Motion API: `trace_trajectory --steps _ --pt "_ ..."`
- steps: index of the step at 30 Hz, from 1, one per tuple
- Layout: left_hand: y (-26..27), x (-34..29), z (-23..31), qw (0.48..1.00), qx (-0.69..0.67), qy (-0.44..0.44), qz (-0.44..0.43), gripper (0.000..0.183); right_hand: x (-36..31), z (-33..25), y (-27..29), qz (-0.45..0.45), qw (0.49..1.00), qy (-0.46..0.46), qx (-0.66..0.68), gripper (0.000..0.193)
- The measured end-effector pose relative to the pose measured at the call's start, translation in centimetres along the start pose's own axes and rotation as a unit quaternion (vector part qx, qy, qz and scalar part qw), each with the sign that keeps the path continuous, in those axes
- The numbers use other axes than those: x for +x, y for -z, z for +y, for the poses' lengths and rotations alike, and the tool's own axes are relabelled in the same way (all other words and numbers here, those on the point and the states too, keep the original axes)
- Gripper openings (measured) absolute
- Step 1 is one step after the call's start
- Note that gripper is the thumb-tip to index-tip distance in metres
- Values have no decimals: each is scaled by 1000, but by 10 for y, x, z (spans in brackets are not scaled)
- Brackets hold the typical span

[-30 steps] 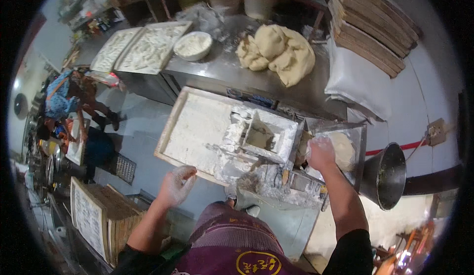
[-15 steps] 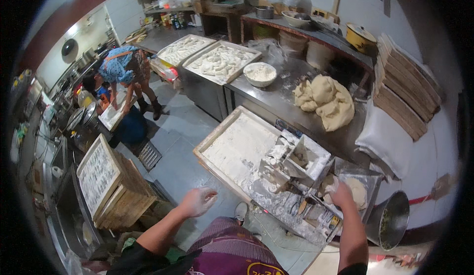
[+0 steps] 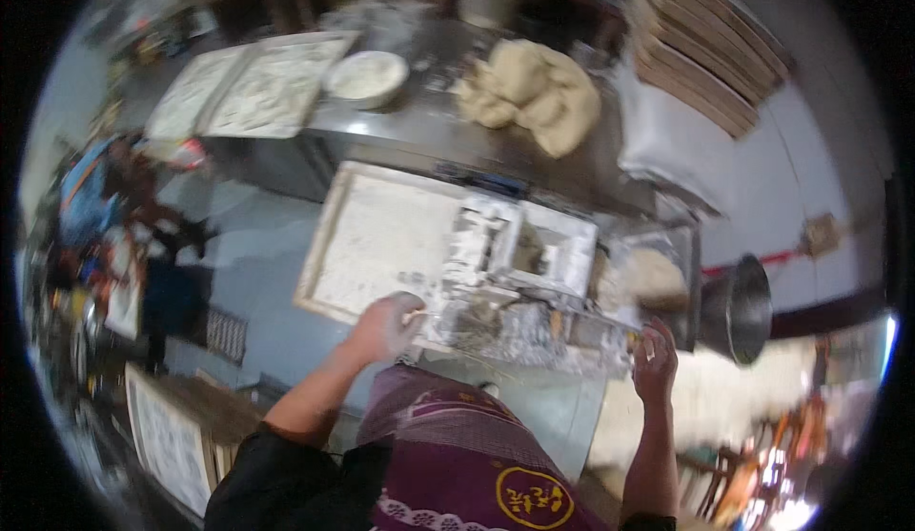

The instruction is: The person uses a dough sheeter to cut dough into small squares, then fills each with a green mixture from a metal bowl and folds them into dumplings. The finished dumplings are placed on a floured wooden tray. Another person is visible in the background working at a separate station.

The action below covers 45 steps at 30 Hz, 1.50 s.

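Note:
My left hand [image 3: 391, 327], dusted with flour, hovers by the near edge of a flour-covered wooden tray [image 3: 322, 240]. Its fingers are loosely curved and apart, with nothing seen in them. My right hand [image 3: 654, 364] is at the right front corner of a floury metal machine [image 3: 515, 326]; its curled fingers are blurred, so a hold cannot be made out. On the machine sits a square metal hopper [image 3: 578, 245] with some dough in its bottom. Just right of the hopper, a pale lump of dough [image 3: 656, 278] rests in a metal tray [image 3: 681, 245].
A large dough mass [image 3: 543, 92] lies on the steel counter [image 3: 419, 140], near a bowl of flour [image 3: 367, 80] and trays of white dough pieces [image 3: 276, 88]. Stacked boards [image 3: 705, 45] lean at right above a metal bucket [image 3: 739, 307]. Another person [image 3: 91, 193] bends at far left.
The view has swung right and blurred. My right hand has left the dough beside the hopper for the machine's front corner. My left hand has come nearer the floury tray.

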<state>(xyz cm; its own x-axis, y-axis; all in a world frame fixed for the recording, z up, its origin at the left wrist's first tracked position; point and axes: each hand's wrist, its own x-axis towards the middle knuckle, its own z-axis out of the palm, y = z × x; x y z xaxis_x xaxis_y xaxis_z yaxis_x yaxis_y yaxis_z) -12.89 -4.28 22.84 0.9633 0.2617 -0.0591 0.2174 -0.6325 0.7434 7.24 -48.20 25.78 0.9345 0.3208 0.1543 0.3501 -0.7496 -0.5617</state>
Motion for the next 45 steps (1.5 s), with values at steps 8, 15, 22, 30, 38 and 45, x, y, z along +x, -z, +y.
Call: trace_trajectory --steps 8,15,22,30,38,45 --pt "16 88 -37 991 -35 -65 -113 25 -105 -72 -5 61 981 -167 -76 23" --pt "38 160 -58 992 -115 -31 -48 33 -198 -80 -27 45 887 -419 187 28" --pt "133 325 -185 714 -626 251 190 38 -260 -76 -11 -270 933 -230 -53 33" --pt "161 410 -240 664 -656 242 264 34 -291 -68 3 -219 862 -449 88 34" --pt "136 337 -229 702 -603 229 302 31 -218 -103 -15 -272 888 -370 -11 37" --pt "177 274 -120 781 -560 191 197 36 -24 -221 -31 -310 932 -182 -49 43"
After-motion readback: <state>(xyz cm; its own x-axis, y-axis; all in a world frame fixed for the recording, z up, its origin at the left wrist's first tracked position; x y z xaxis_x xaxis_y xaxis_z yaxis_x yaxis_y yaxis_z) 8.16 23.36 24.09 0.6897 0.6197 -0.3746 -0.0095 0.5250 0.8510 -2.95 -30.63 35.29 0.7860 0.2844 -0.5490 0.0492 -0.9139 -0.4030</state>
